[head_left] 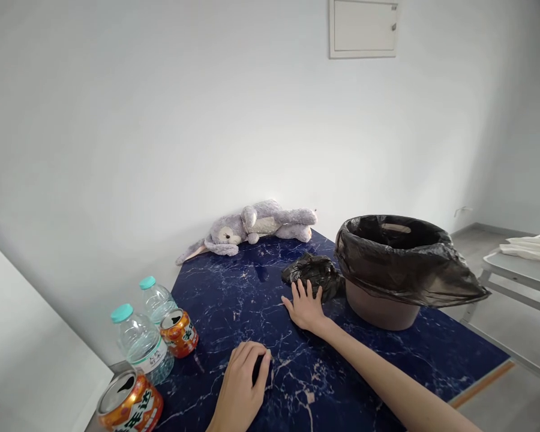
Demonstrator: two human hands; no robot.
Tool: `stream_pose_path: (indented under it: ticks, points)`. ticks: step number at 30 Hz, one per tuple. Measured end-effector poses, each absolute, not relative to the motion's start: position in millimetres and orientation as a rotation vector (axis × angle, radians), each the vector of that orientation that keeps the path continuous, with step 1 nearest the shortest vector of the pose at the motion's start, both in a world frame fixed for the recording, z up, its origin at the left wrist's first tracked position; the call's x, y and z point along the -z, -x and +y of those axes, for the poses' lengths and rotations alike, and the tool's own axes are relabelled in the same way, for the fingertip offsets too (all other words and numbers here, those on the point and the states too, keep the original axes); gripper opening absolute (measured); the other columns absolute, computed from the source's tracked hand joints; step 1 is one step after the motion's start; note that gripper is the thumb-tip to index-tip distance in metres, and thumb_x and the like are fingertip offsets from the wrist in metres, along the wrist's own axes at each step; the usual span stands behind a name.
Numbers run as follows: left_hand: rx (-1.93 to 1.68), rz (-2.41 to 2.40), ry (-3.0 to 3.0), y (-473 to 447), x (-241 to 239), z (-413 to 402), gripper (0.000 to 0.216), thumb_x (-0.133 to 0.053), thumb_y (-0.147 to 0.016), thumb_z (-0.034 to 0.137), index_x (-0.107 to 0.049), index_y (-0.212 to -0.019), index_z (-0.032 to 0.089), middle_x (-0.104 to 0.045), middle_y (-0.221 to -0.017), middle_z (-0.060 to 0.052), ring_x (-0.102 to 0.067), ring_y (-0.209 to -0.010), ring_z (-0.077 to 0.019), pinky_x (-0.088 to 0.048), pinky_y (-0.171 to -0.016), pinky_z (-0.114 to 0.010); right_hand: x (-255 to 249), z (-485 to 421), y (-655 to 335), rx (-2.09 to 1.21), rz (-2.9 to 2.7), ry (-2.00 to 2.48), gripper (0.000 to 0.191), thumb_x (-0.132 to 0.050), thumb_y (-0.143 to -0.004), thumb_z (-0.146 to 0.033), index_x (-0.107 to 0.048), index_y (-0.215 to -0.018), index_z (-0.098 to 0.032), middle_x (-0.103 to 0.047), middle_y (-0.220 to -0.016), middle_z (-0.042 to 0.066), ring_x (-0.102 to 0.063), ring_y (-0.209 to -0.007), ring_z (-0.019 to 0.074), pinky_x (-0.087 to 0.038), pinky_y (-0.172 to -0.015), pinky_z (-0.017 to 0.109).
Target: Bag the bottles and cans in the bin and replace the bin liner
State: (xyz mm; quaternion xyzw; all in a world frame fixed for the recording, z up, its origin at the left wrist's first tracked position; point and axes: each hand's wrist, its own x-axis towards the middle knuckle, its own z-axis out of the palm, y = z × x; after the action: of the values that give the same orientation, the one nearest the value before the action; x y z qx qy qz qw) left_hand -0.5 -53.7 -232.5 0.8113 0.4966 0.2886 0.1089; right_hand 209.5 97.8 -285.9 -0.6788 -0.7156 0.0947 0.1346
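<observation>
My right hand [306,307] reaches across the dark blue marbled table, fingers spread, fingertips at the near edge of a crumpled black plastic bag [317,273]. Beside that bag stands a brownish trash bin [382,306], lined with a black bin liner [400,270] folded over its rim. My left hand [243,381] rests on the table nearer to me, its fingers curled toward the thumb. A small dark patch shows between thumb and fingers; whether it is an object or shadow is unclear.
To the left stand two clear plastic bottles [146,348] with turquoise caps and two opened orange drink cans [132,405]. A grey plush rabbit [261,225] lies at the back against the white wall. A metal-framed rack [522,270] is at the right.
</observation>
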Motion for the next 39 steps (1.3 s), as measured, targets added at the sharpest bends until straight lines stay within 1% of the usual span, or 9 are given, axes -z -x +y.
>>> stream_pose_path:
  ticks: [9, 16, 19, 23, 26, 29, 32, 35, 39]
  points:
    - [-0.837, 1.477, -2.374, 0, 231, -55, 0.031, -0.041, -0.112, 0.042, -0.064, -0.099, 0.026, -0.072, -0.104, -0.006, -0.067, -0.101, -0.0247, -0.049, -0.097, -0.044, 291, 145, -242, -0.267, -1.940, 2.086, 0.077, -0.014, -0.108, -0.060, -0.030, -0.168, -0.014, -0.019, -0.177, 0.013, -0.009, -0.162, 0.0408, 0.002, -0.125, 0.069]
    - [-0.834, 1.494, -2.376, -1, 231, -56, 0.028, -0.043, -0.111, 0.040, -0.063, -0.097, 0.026, -0.071, -0.101, -0.004, -0.068, -0.098, -0.0232, -0.050, -0.097, -0.043, 278, 148, -269, -0.181, -1.842, 2.108, 0.071, -0.017, -0.110, -0.051, -0.041, -0.163, -0.010, -0.028, -0.172, 0.023, -0.018, -0.160, 0.0469, -0.009, -0.120, 0.076]
    - [-0.838, 1.478, -2.392, 0, 233, -56, 0.027, -0.043, -0.111, 0.039, -0.061, -0.096, 0.026, -0.070, -0.101, -0.004, -0.067, -0.098, -0.0232, -0.050, -0.096, -0.043, 267, 118, -267, -0.054, -1.955, 1.915, 0.067, -0.022, -0.111, -0.048, -0.042, -0.162, -0.011, -0.027, -0.173, 0.020, -0.015, -0.162, 0.0428, -0.010, -0.124, 0.072]
    - [-0.844, 1.454, -2.422, 1, 236, -56, 0.027, -0.042, -0.111, 0.038, -0.060, -0.095, 0.026, -0.069, -0.102, -0.005, -0.067, -0.098, -0.0236, -0.051, -0.094, -0.043, 226, 42, -264, 0.106, -2.170, 1.490, 0.058, -0.037, -0.110, -0.039, -0.034, -0.166, -0.026, -0.031, -0.174, 0.004, -0.014, -0.164, 0.0264, -0.022, -0.132, 0.052]
    - [-0.852, 1.444, -2.445, 1, 237, -56, 0.027, -0.042, -0.111, 0.037, -0.060, -0.095, 0.025, -0.069, -0.101, -0.006, -0.066, -0.097, -0.0239, -0.052, -0.092, -0.042, 169, -22, -278, 0.352, -2.151, 1.019, 0.057, -0.046, -0.108, -0.026, -0.037, -0.164, -0.028, -0.048, -0.165, 0.005, -0.032, -0.159, 0.0261, -0.032, -0.130, 0.053]
    - [-0.854, 1.441, -2.464, 2, 237, -55, 0.027, -0.043, -0.111, 0.037, -0.061, -0.095, 0.025, -0.070, -0.101, -0.007, -0.067, -0.096, -0.0241, -0.053, -0.091, -0.041, 113, -61, -310, 0.536, -1.973, 0.914, 0.053, -0.055, -0.104, -0.022, -0.047, -0.156, -0.030, -0.065, -0.146, 0.005, -0.051, -0.146, 0.0278, -0.038, -0.126, 0.055]
    - [-0.864, 1.441, -2.480, 3, 237, -55, 0.026, -0.044, -0.111, 0.037, -0.061, -0.095, 0.026, -0.070, -0.101, -0.007, -0.067, -0.096, -0.0244, -0.053, -0.091, -0.041, 90, -63, -353, 0.652, -1.770, 1.149, 0.044, -0.052, -0.106, -0.039, -0.055, -0.149, -0.028, -0.068, -0.139, 0.012, -0.059, -0.134, 0.0343, -0.044, -0.116, 0.059]
    - [-0.866, 1.440, -2.483, 4, 237, -54, 0.025, -0.044, -0.110, 0.036, -0.061, -0.094, 0.026, -0.070, -0.102, -0.007, -0.068, -0.096, -0.0244, -0.054, -0.090, -0.041, 102, -42, -392, 0.709, -1.701, 1.353, 0.056, -0.037, -0.106, -0.064, -0.069, -0.129, -0.025, -0.075, -0.120, 0.016, -0.060, -0.128, 0.0404, -0.041, -0.110, 0.066]
    - [-0.856, 1.446, -2.474, 4, 237, -54, 0.026, -0.043, -0.110, 0.035, -0.060, -0.092, 0.026, -0.070, -0.101, -0.006, -0.067, -0.096, -0.0241, -0.053, -0.091, -0.041, 128, -21, -414, 0.597, -1.687, 1.393, 0.061, -0.032, -0.104, -0.073, -0.072, -0.107, -0.027, -0.078, -0.093, 0.013, -0.071, -0.101, 0.0357, -0.033, -0.116, 0.066]
